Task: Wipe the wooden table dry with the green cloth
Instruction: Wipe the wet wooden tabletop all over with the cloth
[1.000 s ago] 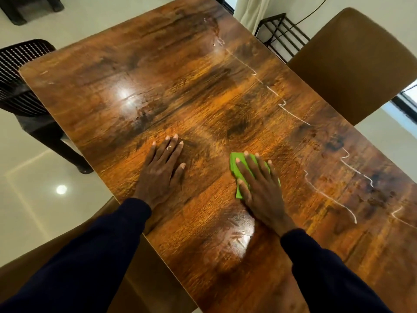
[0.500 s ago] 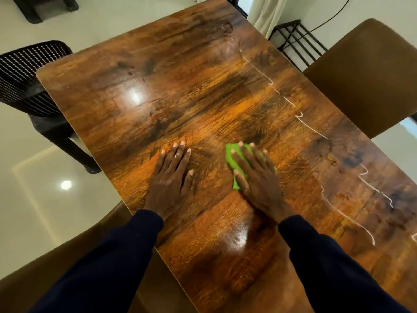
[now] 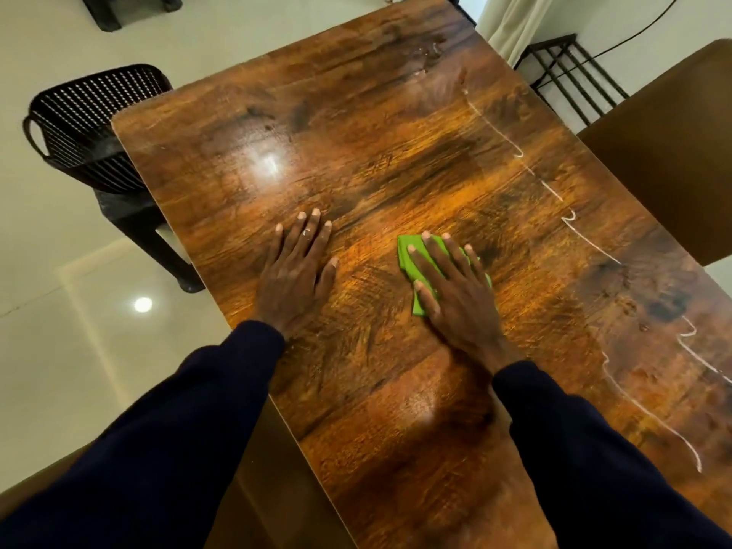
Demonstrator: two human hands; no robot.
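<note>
Nearest you, your dark sleeves (image 3: 166,429) reach in from the near edge over the tabletop (image 3: 376,152). Your left hand (image 3: 293,279) lies palm down on the bare wood, its fingers (image 3: 313,227) straight and slightly spread, holding nothing; a ring (image 3: 307,232) shows on one of them. Just to its right, and apart from it, your right hand (image 3: 455,295) presses the cloth (image 3: 405,253) flat onto the wood. That hand's fingers are straight and fanned over the cloth, not curled round it. The cloth is green and bunched small, mostly hidden under your palm; only its left edge and far corner show past your thumb and fingertips. It sits roughly midway across the tabletop, toward the near half.

To the right, thin pale streaks (image 3: 649,414) run in a broken line along the right side of the tabletop, from near right to the far end. The wood is glossy, with lamp glare on it.

Further off, a black chair (image 3: 91,120) stands at the far left corner and a brown chair (image 3: 673,172) at the right edge. Beyond that are a black rack (image 3: 570,77) and a pale curtain (image 3: 507,21), all on a shiny pale floor (image 3: 59,370).
</note>
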